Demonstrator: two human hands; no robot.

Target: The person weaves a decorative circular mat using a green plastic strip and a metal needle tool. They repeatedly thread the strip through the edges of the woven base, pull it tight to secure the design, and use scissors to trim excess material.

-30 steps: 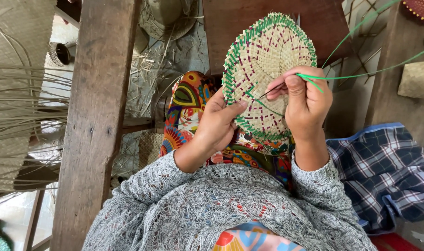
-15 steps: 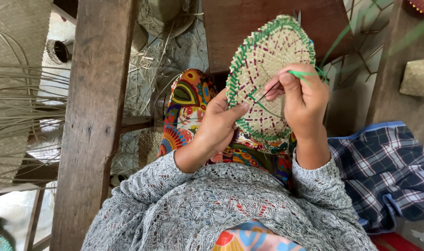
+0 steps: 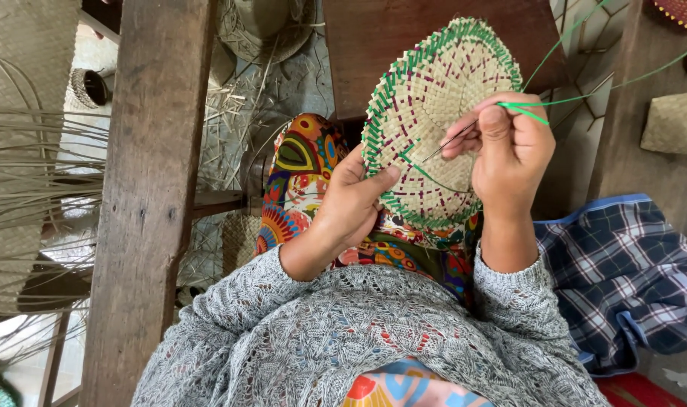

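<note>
A round woven straw mat [image 3: 441, 98] with a green-stitched rim stands upright over my lap. My left hand [image 3: 355, 200] grips its lower left edge, thumb on the face. My right hand [image 3: 509, 147] pinches a thin metal needle [image 3: 450, 142] whose tip points at the mat's face. A green plastic strand [image 3: 577, 98] runs from my right fingers up and to the right, and a loop of it crosses the mat's lower half. Grey knitted sleeves cover both forearms.
A thick wooden post [image 3: 151, 188] stands at the left. Loose straw strips [image 3: 35, 173] fan out from the far left. A blue checked cloth [image 3: 630, 271] lies at the right. Woven straw pieces and a small basket [image 3: 91, 87] sit on the floor.
The mat has tilted a little to the right and risen. My right hand has drawn the needle back from the weave, and the green strand now trails further right.
</note>
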